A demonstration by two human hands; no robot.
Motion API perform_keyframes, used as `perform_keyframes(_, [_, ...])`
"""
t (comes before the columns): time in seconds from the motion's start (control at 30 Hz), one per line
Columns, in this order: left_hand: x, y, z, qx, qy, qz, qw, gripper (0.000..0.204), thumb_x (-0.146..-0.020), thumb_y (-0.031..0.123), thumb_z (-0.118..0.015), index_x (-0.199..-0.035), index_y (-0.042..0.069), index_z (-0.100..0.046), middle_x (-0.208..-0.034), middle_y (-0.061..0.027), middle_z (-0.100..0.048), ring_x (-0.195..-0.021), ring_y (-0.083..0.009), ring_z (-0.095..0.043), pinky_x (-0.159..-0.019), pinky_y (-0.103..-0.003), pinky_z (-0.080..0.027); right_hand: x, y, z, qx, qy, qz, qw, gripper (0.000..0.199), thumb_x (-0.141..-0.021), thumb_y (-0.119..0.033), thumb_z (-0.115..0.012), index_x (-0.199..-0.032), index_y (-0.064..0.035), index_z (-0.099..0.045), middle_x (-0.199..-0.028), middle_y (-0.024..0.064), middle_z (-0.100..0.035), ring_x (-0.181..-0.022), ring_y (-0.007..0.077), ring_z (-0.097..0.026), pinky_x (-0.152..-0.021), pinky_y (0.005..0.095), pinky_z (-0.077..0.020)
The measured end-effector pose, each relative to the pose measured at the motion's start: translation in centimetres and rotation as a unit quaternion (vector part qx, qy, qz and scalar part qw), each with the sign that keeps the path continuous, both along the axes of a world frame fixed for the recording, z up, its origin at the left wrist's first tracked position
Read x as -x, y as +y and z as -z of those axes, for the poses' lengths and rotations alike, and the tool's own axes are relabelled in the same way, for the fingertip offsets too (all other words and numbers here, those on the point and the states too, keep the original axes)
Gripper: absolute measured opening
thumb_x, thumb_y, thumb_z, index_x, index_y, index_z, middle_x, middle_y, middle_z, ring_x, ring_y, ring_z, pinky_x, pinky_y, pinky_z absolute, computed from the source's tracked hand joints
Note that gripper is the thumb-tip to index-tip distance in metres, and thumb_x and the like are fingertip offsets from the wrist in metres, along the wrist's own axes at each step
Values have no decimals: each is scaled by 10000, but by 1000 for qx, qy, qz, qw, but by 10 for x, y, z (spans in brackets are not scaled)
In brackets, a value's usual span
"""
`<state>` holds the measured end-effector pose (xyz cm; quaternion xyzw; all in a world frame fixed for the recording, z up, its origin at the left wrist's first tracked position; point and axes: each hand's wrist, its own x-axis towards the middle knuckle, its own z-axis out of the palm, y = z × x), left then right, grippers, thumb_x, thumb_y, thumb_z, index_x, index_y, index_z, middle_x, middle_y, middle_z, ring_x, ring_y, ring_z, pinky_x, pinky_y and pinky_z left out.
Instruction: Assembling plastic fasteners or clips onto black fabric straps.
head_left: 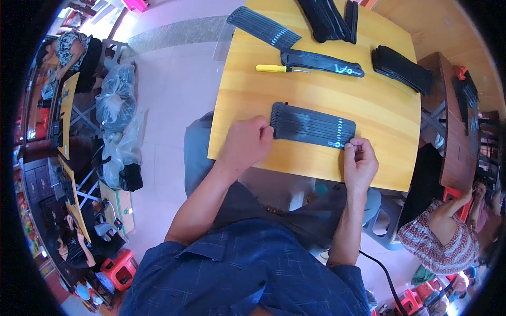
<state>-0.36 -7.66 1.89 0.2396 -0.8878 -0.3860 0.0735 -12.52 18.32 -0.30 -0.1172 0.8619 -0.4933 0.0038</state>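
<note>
On the yellow wooden table (242, 105) in front of me lies a fanned row of long black strips (311, 125), overlapped side by side, with a line of small white marks near their right ends. My left hand (247, 139) is closed, its fingertips pinching the near left corner of the strips. The thumb and fingers of my right hand (360, 160) close on the near right corner, beside a white ring mark. What exactly sits between the left fingertips is hidden.
Beyond the strips lie a yellow-handled screwdriver (272, 68), a black strip bundle (322, 62), another fanned bundle (265, 28) and a black stack (401, 69). More black pieces (328, 21) lie at the far edge. Plastic bags (116, 100) stand left; co-workers sit at both sides.
</note>
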Motion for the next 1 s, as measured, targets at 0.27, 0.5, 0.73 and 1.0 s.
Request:
perform_keyframes(0.27, [4, -3, 6, 23, 4, 11, 1000, 204, -900, 215, -684, -836, 21, -695, -763, -188, -701, -717, -374, -695, -667, -473, -545, 6, 5, 6, -8, 27, -13, 1000, 61, -914, -61, -700, -942, -18, -668, -768, 57, -618, -680, 138, -583, -647, 287, -496])
perform_keyframes(0.5, [10, -8, 12, 75, -20, 31, 997, 241, -885, 260, -678, -825, 29, -706, -806, -190, -713, -781, -388, -703, -730, -501, -553, 5, 2, 1, -48, 59, -11, 997, 79, -883, -77, -712, -931, -27, -675, -807, 108, -645, -721, 231, -650, -698, 364, -535])
perform_keyframes(0.73, [-13, 2, -8, -22, 23, -8, 999, 216, -907, 228, -657, -990, 35, -706, -853, -187, -723, -841, -388, -704, -785, -518, -559, -21, -4, -31, -209, 188, -4, 960, 247, -894, -146, -717, -1114, -53, -655, -1062, 163, -643, -885, 327, -677, -781, 466, -550])
perform_keyframes(1.0, [-37, 72, -3, 249, 169, 179, 937, 701, -944, 431, -661, -1461, -9, -484, -1548, -230, -432, -1461, -403, -381, -1182, -515, -335, -45, -13, -2, -299, 241, -131, 914, 648, -980, -338, -640, -1534, -59, -449, -1625, 217, -361, -1519, 418, -307, -1201, 606, -285])
